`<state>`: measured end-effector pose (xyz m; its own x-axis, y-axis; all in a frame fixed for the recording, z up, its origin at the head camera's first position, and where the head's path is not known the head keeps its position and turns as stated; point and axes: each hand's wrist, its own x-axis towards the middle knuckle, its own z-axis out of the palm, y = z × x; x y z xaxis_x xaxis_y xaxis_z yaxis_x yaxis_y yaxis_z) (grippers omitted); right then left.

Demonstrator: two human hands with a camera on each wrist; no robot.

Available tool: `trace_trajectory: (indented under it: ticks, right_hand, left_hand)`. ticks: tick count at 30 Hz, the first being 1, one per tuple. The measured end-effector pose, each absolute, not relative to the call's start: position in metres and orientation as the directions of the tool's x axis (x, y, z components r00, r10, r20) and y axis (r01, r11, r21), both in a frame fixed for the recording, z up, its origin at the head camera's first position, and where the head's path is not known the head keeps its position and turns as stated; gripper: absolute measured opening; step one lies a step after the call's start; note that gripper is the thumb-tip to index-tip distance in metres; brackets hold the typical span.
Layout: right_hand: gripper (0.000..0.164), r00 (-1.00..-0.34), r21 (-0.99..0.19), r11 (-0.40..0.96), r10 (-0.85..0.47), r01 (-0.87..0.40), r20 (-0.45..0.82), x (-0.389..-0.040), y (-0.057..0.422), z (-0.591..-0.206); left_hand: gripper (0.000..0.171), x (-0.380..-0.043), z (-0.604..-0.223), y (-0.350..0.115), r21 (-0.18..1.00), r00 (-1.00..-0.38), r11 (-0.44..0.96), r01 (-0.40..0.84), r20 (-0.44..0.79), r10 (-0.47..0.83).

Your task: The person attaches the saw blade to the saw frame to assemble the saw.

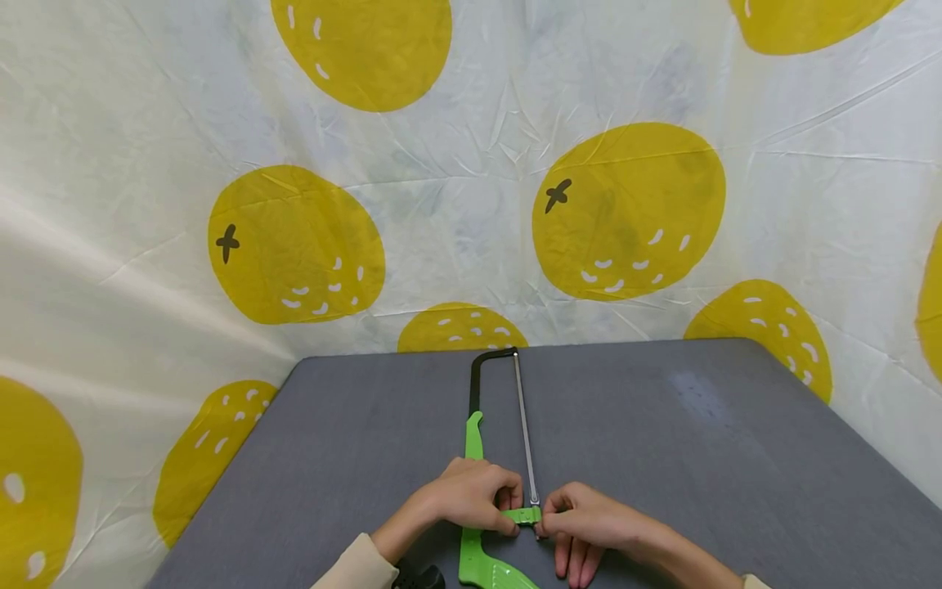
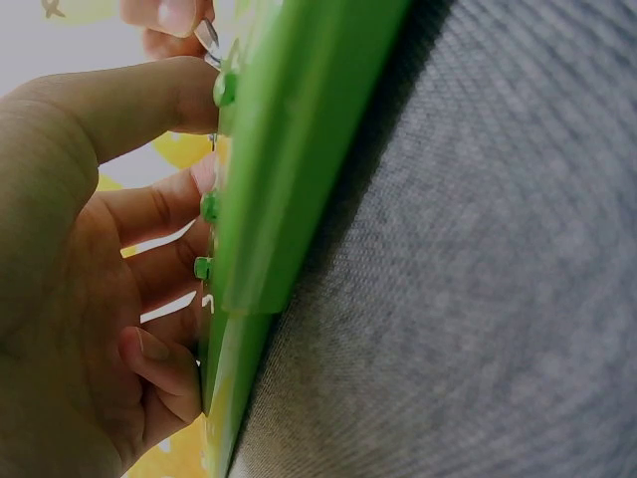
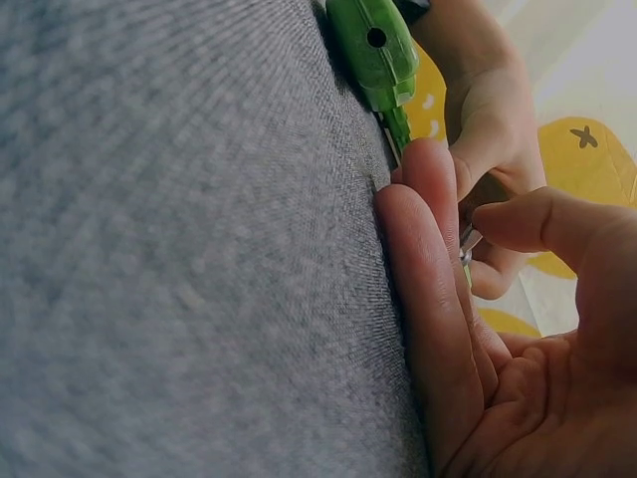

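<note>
"How is the hacksaw point(image 1: 473, 442) held?"

"Its metal end fitting point(image 2: 208, 42) is pinched by the right hand point(image 1: 592, 519), lower fingers laid along the grey table point(image 1: 625, 417). Just left, the green crossarm point(image 1: 524, 516) is gripped by the arched left hand point(image 1: 473, 494), seemingly for steadiness."

"And beyond the grip?"

"The blade point(image 1: 525, 425) is stretched away."

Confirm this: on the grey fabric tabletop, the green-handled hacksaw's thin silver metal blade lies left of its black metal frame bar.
Wrong side: the head view shows the blade lying right of the frame bar; the green-handled hacksaw is on the grey tabletop.
</note>
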<state>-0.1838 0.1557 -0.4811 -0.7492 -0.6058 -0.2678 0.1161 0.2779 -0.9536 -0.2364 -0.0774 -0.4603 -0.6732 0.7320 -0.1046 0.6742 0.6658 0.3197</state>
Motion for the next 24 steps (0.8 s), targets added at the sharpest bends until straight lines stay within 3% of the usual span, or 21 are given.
trace_trajectory:
  ticks: [24]
  right_hand:
    - [0.011,-0.702,-0.960,0.234,-0.658,0.154,-0.273,-0.1850,0.1593,-0.4785]
  left_hand:
    - [0.019,-0.2375,-0.4587,-0.0785,0.331,-0.667,0.661,0.673,-0.116,0.736]
